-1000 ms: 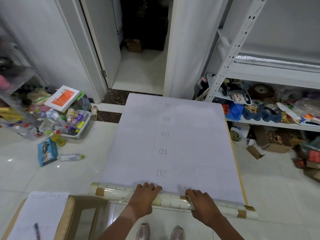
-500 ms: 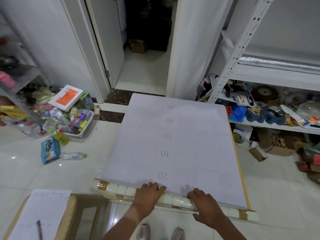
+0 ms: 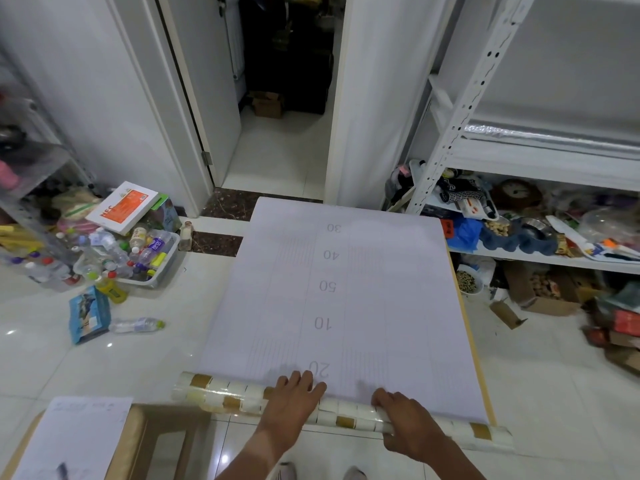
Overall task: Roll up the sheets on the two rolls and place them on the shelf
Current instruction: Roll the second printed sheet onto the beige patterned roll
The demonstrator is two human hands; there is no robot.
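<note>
The sheet (image 3: 343,306) lies flat on the white floor, its far edge at the doorway, and printed numbers run along its middle. At its near edge it goes onto the roll (image 3: 239,398), which has a pattern of cream and brown squares and lies across the floor. The left hand (image 3: 292,401) lies on top of the roll with straight fingers that reach onto the sheet; it presses and grips nothing. The right hand (image 3: 407,422) is on the roll right of it, with its fingers bent over the roll. Left of the sheet stands a clear plastic tub (image 3: 157,271) full of bottles with coloured caps, and one bottle (image 3: 136,325) lies near it on the floor. Right of the sheet is the white shelf (image 3: 540,161); its low board carries a blue bowl holder (image 3: 519,237) with one bowl of nuts, and under it a small bowl (image 3: 467,280) holds dark grains beside an open cardboard box (image 3: 540,292).
</note>
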